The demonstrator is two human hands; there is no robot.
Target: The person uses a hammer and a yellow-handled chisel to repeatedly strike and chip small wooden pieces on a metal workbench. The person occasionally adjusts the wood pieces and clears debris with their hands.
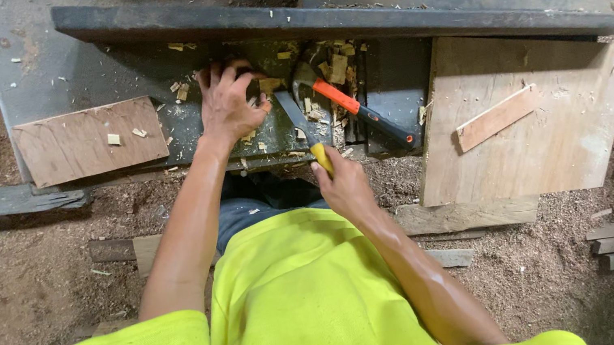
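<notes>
A chisel (301, 126) with a yellow handle and flat grey blade is gripped by the right hand (342, 183). Its blade points up-left, onto the bench (61, 72). A small wood piece (263, 99) is pinned by the left hand (229, 104).

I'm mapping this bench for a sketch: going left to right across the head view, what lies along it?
Small board → left hand → chisel → hammer → large board with a wood strip on it.
</notes>
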